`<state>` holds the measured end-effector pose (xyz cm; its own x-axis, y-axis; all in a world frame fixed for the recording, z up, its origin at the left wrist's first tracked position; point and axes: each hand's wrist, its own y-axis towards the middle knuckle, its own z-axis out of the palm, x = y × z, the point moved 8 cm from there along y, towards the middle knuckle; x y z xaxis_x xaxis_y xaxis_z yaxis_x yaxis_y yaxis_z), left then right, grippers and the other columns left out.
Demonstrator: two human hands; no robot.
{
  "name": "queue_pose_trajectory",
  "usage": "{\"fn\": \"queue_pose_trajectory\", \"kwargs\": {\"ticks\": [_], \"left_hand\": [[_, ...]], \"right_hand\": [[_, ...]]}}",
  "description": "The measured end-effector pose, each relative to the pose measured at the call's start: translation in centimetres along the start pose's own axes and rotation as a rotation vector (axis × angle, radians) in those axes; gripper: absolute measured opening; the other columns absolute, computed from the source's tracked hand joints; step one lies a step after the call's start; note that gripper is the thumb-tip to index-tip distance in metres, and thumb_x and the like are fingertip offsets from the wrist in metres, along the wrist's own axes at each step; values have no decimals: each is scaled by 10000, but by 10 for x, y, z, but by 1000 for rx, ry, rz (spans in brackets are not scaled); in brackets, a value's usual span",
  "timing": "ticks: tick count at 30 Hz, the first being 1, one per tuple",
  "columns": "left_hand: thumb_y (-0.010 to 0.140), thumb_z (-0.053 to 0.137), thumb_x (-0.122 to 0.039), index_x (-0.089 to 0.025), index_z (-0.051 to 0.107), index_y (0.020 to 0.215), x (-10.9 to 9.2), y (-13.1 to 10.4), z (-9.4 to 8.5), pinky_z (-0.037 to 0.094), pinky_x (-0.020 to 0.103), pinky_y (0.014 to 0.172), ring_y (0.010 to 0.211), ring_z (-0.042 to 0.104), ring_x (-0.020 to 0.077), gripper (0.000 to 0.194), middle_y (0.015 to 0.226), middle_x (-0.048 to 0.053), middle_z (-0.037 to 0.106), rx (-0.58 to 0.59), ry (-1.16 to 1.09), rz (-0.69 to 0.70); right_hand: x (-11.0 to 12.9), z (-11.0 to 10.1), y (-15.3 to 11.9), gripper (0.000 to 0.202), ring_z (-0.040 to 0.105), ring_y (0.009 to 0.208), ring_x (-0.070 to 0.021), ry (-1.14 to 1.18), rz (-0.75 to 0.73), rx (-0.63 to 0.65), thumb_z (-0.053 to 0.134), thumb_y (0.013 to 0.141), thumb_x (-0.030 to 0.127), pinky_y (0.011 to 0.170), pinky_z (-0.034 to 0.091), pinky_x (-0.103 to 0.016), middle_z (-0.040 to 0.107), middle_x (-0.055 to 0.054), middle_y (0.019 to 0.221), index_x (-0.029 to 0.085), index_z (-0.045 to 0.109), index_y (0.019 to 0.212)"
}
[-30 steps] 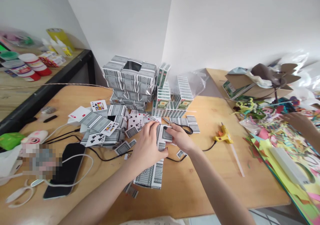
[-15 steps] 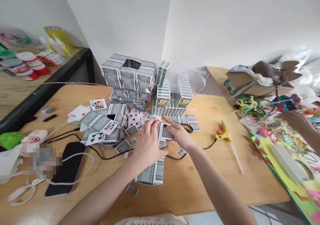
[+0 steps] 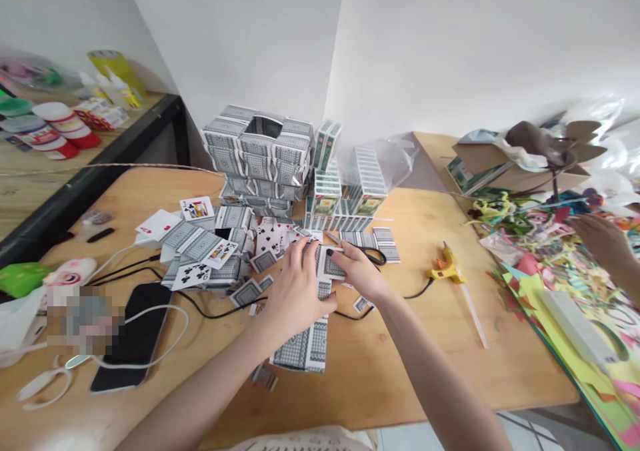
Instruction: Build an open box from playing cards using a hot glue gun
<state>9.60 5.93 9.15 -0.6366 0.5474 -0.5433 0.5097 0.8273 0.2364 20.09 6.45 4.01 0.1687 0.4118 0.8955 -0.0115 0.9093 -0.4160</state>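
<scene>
A panel of grey-backed playing cards [image 3: 296, 352] sits at the centre of the frame, its lower end toward the bottom edge, just above or on the desk [image 3: 400, 364]; which, I cannot tell. The left hand [image 3: 296, 284] has its fingers clamped around the panel's upper part, while the right hand [image 3: 361, 272] pinches a card [image 3: 332, 268] at its top between closed fingers. The panel seems partly built: its lower stretch looks joined, while the card at the top looks to be the one being fitted; whether it is fixed is hidden. Around it lie loose cards and cut pieces, apparently unused, with black-handled scissors [image 3: 383, 258] just beyond the right hand. Left of centre, a smaller card structure [image 3: 239, 219] stands under scattered cards; above it, a tall block of cards [image 3: 227, 137] looks far more complete. Boxed decks [image 3: 371, 185] stand beside that block. Right of centre rests a yellow glue gun [image 3: 447, 271], and at far right another person's hand [image 3: 603, 241] reaches over paper scraps [image 3: 537, 237].
</scene>
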Motion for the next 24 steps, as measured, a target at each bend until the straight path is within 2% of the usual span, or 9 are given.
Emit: {"fn": "queue_pose_trajectory", "kwargs": {"ticks": [6, 11, 17, 24], "left_hand": [[591, 647, -282, -142, 275, 1287, -1, 0, -1, 323, 489, 1009, 1228, 315, 336, 801, 1304, 150, 341, -20, -12, 13], [601, 639, -280, -140, 269, 1289, -3, 0, -2, 324, 485, 1007, 1225, 318, 331, 793, 1306, 145, 353, -25, 8, 29], [601, 639, -280, -145, 282, 1281, -1, 1, -2, 324, 492, 1010, 1235, 313, 331, 780, 1300, 145, 360, -26, 7, 11], [586, 652, -242, -146, 272, 1282, -1, 0, -4, 330, 491, 1009, 1244, 308, 330, 799, 1295, 155, 363, -40, -13, 26]], "right_hand": [[-2, 0, -1, 204, 542, 591, -132, -16, 11, -30, 552, 700, 352, 473, 483, -266, 532, 34, 664, 205, 442, 788], [1, 1, -1, 198, 537, 576, -133, -98, -13, -40, 519, 724, 364, 459, 488, -275, 495, 48, 632, 212, 403, 776], [1, -3, 4, 186, 504, 534, -120, -319, -133, -108, 475, 760, 362, 422, 429, -236, 459, 54, 625, 230, 344, 745], [14, -2, -3, 152, 443, 574, -123, -577, -301, -210, 386, 809, 329, 532, 359, -256, 430, 49, 618, 226, 315, 723]]}}
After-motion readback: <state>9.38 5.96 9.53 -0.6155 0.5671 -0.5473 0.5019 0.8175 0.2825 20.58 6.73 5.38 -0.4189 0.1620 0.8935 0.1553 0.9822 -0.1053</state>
